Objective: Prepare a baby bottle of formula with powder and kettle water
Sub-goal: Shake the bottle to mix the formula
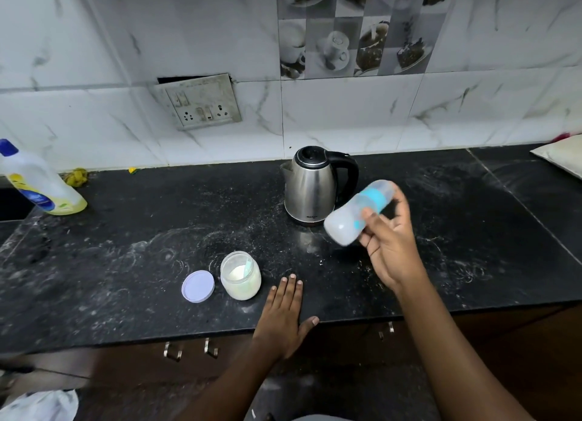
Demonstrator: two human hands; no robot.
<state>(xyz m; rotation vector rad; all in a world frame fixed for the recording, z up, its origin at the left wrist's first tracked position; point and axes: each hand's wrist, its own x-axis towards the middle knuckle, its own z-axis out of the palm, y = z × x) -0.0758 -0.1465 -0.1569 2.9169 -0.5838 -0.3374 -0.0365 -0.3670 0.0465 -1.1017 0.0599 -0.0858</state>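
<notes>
My right hand grips a baby bottle with a blue collar, tilted and blurred, in the air just right of the steel kettle. The kettle stands on the black counter with its lid down. My left hand lies flat on the counter near the front edge, fingers spread, holding nothing. Just left of it stands an open glass jar of white powder with a pale scoop inside. The jar's lilac lid lies beside it on the left.
A yellow bottle of cleaning liquid stands at the far left by the sink edge. A switch and socket plate is on the tiled wall behind. A white cloth or pad rests at the far right. Drawer handles sit below the counter.
</notes>
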